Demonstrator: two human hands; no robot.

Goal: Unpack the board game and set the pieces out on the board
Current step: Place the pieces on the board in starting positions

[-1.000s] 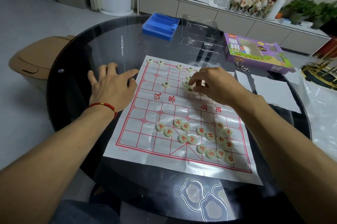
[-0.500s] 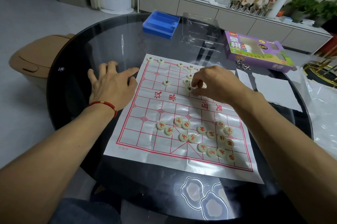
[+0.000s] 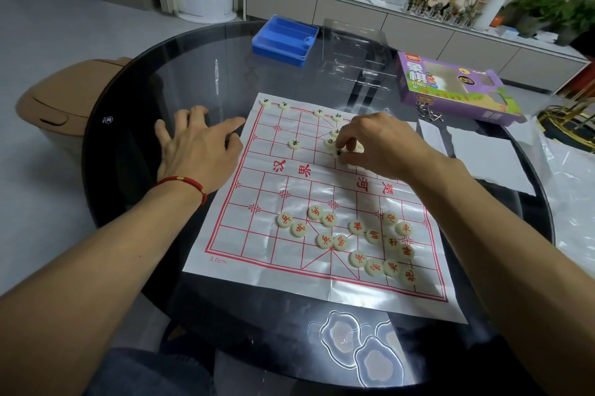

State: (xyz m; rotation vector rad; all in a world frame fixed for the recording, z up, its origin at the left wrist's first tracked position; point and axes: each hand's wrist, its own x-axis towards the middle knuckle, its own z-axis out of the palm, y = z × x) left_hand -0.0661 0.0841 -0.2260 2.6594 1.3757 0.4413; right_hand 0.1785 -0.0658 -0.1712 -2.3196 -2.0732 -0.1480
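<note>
**Placing the black pieces on the far side**

The left hand (image 3: 196,151) lies spread at the board's (image 3: 289,189) left edge, steadying it. The right hand (image 3: 370,144) pinches a black piece (image 3: 338,153) near the river. Next, it probably needs setting on its own crossing; the red pieces (image 3: 354,241) wait unsorted, near right.

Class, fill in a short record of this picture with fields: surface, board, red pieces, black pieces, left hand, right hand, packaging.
surface: round dark glass table
board: paper sheet, flat
red pieces: loose cluster, near side
black pieces: some placed on far rows
left hand: flat beside board edge
right hand: pinches a black piece
packaging: purple box, blue tray
</note>
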